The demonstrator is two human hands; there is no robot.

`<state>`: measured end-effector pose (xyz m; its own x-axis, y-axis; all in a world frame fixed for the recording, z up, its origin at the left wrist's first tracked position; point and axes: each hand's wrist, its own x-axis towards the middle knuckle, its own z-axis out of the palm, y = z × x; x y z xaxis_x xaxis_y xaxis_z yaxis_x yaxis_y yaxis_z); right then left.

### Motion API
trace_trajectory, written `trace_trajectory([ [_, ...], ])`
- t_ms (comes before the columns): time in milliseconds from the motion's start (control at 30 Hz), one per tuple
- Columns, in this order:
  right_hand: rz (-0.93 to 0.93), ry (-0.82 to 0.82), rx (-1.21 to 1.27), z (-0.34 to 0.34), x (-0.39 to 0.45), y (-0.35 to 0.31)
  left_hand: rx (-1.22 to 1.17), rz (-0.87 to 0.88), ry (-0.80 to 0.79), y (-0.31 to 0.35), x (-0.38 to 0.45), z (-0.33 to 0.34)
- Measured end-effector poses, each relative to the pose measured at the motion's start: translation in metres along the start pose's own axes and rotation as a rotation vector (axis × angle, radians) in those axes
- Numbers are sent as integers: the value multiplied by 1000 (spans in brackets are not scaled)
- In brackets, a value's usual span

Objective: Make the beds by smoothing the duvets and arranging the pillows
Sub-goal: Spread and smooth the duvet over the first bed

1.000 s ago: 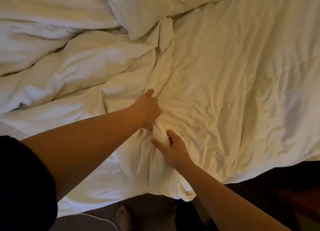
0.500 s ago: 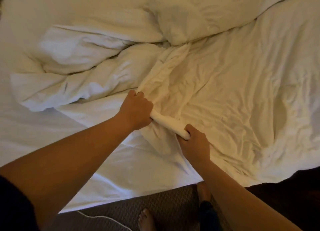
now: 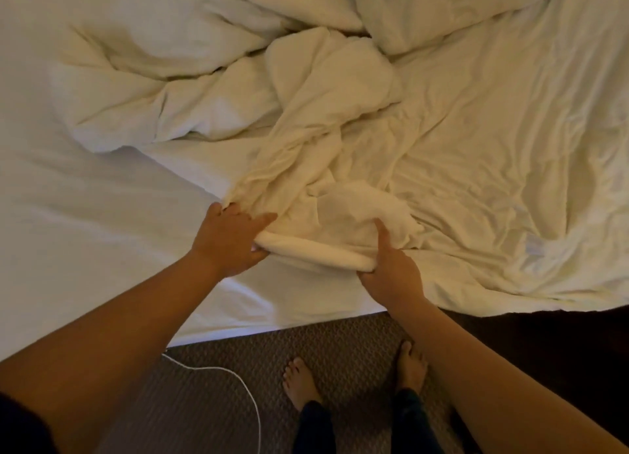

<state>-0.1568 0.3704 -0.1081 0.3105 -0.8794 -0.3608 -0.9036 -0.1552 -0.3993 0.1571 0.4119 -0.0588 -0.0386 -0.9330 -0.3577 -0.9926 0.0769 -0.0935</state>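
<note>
Dim, warm-lit bedroom floor beside a bed.
Below the fingers, brown textured carpet [image 3: 340,344] runs along the bed's edge; a thin white cable [image 3: 238,382] curls across it, with dark shadow to the right.

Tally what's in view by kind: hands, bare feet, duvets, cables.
Hands: 2, left hand and right hand, both gripping the duvet's rolled edge
Bare feet: 2
Duvets: 1
Cables: 1, white
Total: 6

Cream duvet [image 3: 476,130]; white sheet [image 3: 85,232]; brown patterned carpet [image 3: 204,402].
</note>
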Motion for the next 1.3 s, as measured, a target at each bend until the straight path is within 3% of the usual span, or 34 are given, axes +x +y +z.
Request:
trace_trajectory([
  [100, -25, -19, -22, -3, 6, 4, 89, 40, -235, 2, -17, 19],
  [200, -96, 16, -89, -13, 24, -1, 102, -193, -339, 18, -9, 2],
  [300, -177, 109, -97, -31, 40, -6, 358, -173, -485, 39, 9, -26],
  [433, -293, 353, 24, -61, 54, -3, 184, 173, -227, 59, 34, -50],
  [533, -220, 473, 144, -67, 60, 12, -118, 216, -51, 69, 52, -50],
  [567, -135, 457, 237, -66, 64, 19, -292, 159, -29, 72, 57, -48],
  [633, 52, 267, 408, -65, 73, 32, -606, 50, -36, 78, 66, -38],
  [733, 56, -100, 305, -51, 67, 48, -819, 46, -152, 91, 64, -21],
  [900, -152, -264, -79, 7, 19, 59, -426, 85, -434, 108, 37, 23],
  [1033, -191, -349, -180, 39, -25, 62, -197, 48, -576, 131, 19, 53],
  [1300, -217, -545, -300, 67, -80, 84, 52, 86, -996, 190, 14, 21],
])
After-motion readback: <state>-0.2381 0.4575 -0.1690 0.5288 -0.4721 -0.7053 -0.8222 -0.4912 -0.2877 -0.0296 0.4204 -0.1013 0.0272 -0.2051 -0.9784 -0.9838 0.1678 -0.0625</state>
